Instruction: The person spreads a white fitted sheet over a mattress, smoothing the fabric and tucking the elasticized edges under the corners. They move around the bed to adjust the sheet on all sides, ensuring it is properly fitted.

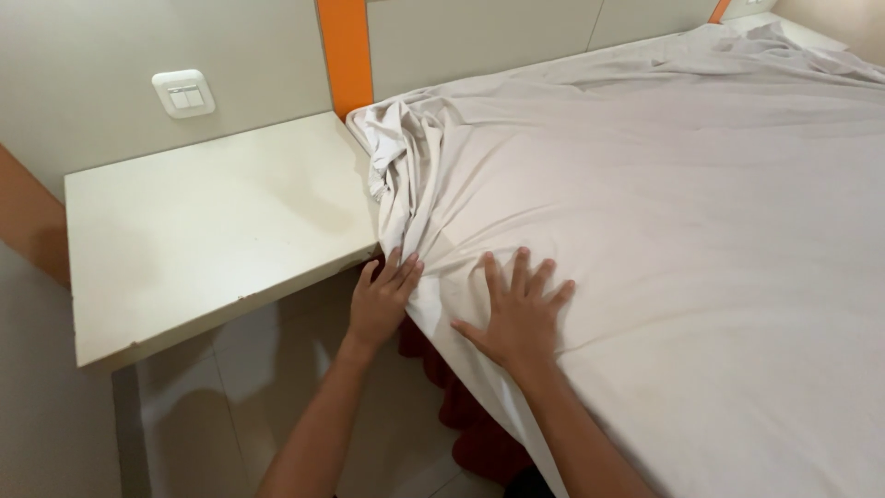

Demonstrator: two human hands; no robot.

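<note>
Both my bare forearms rise from the bottom centre of the frame. My left hand [381,300] reaches forward, fingers together and slightly curled. My right hand [518,314] lies flat, palm down, fingers spread wide.

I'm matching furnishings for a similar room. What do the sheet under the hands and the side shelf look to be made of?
The white sheet looks like thin woven fabric, probably cotton or a blend: matte, creasing and bunching at the corner. The bedside shelf looks like laminated board: a smooth cream surface with a faint sheen and small chips along its front edge. Its core cannot be told.
</note>
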